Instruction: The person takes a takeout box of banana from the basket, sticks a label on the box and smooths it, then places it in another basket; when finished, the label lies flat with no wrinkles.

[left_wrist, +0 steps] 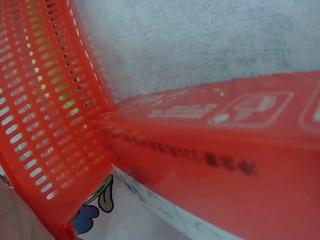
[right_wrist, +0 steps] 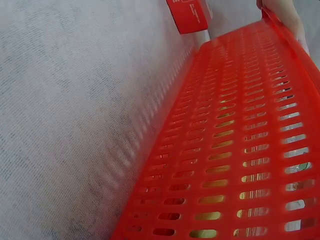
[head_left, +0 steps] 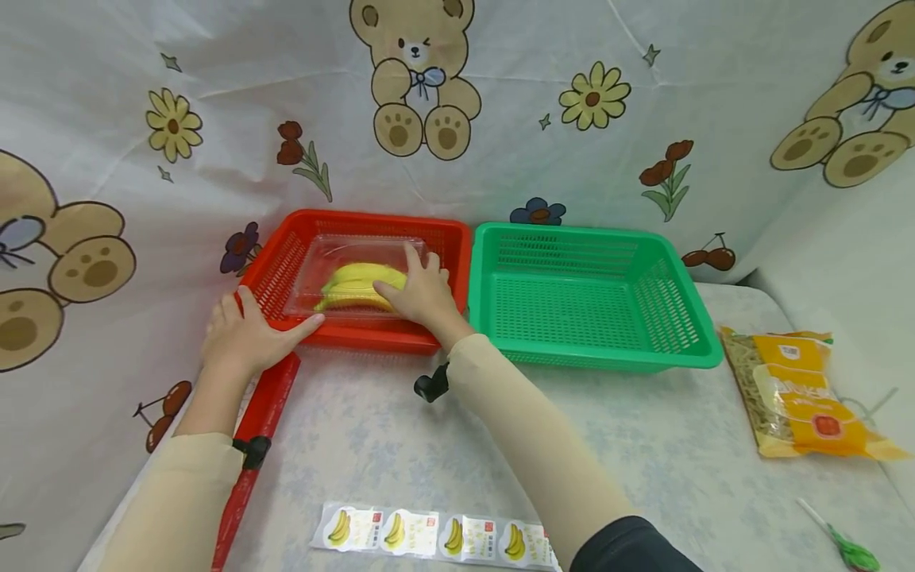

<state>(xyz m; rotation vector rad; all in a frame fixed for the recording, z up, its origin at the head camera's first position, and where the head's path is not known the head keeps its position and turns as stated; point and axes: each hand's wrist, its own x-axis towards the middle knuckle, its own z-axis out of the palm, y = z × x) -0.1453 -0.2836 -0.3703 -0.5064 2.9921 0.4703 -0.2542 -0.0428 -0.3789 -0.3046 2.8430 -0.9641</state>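
Yellow bananas (head_left: pixel 360 284) lie in a clear plastic container (head_left: pixel 306 287) inside the red basket (head_left: pixel 372 335). My right hand (head_left: pixel 427 294) reaches over the container's right end, fingers spread, with the thumb at the bananas and the fingertips near the far edge. At the basket's front left corner, my left hand (head_left: pixel 243 338) rests on the rim, its thumb stretched along the front side. Through the basket's slots the right wrist view gives glimpses of yellow; the right hand itself is outside that view.
A green basket (head_left: pixel 572 353) stands right beside the red one. Beneath the left forearm lies a long red box (head_left: pixel 268 401). Banana stickers (head_left: pixel 429 534) lie in front. To the right are a yellow-orange food bag (head_left: pixel 801 397) and a small green item with a white stick (head_left: pixel 854 550).
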